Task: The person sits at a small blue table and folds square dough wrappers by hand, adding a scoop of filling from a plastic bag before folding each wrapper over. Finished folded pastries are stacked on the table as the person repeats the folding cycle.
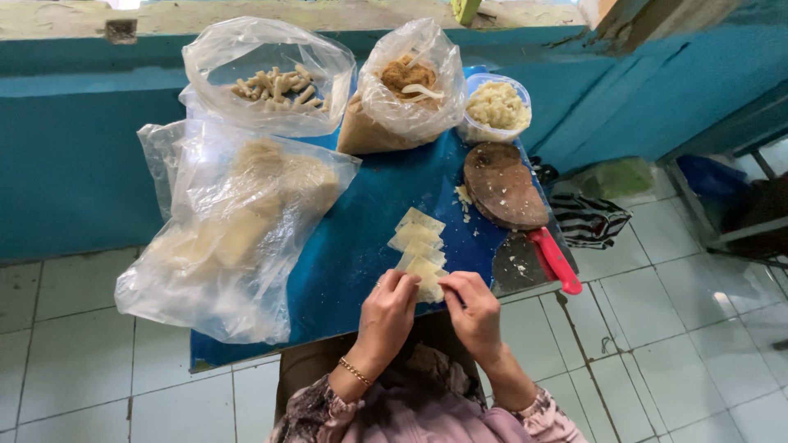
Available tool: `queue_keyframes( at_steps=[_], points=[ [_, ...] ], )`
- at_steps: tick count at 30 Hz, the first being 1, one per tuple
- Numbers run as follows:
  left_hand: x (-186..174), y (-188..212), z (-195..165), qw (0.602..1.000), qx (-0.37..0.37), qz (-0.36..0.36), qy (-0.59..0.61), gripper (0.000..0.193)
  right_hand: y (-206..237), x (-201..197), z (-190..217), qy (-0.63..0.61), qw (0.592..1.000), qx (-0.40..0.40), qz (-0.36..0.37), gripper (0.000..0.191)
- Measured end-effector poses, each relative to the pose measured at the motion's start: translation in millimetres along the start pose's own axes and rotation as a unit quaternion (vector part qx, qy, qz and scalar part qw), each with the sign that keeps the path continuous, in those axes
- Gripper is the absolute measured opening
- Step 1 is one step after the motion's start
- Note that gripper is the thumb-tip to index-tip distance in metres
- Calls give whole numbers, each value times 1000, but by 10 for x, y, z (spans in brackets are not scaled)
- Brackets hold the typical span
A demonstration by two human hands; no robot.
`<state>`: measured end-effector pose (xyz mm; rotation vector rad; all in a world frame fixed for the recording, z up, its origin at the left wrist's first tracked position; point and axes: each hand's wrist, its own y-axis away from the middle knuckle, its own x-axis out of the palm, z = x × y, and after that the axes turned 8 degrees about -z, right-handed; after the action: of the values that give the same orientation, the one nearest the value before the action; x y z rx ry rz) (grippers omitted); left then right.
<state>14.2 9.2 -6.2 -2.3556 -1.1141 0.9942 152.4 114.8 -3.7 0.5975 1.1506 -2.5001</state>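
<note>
My left hand [389, 312] and my right hand [471, 310] both pinch a pale square dough wrapper [428, 279] at the near edge of the blue board [345, 246]. Behind that wrapper, several more pale wrappers [418, 232] lie in a short row toward the middle of the board. A gold bracelet sits on my left wrist. Patterned sleeves cover both forearms.
A large clear bag with pale sheets [230, 230] lies on the left. At the back stand a bag of rolled sticks [271, 82], a bag of brown crumbs [406, 86] and a tub of pale filling [496, 107]. A round wooden block [502, 187] and a red-handled cleaver [552, 258] lie on the right.
</note>
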Motion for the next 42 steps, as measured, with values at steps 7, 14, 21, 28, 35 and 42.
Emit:
queue_keyframes(
  at_steps=[7,14,21,28,35,42],
  points=[
    [-63,-118,-31,979,70,67,-180,11,-187,-126,31,74,993,-55,73,22],
    [-165,-237,-1,976,134,63,-158,8,-2029,-288,-1310,323,939,-103,55,47],
    [-204,-249,34,980,121,75,-137,7,-2760,229,-1993,435,885,-65,154,45],
    [-220,-214,94,982,119,67,-133,11,-2620,337,-2236,397,903,-52,155,22],
    [-335,-201,54,977,128,85,-150,8,-2584,252,-1748,412,900,-90,109,22],
    [-301,-169,78,979,124,73,-146,24,-1534,-103,-700,37,977,-154,146,37]
  ],
)
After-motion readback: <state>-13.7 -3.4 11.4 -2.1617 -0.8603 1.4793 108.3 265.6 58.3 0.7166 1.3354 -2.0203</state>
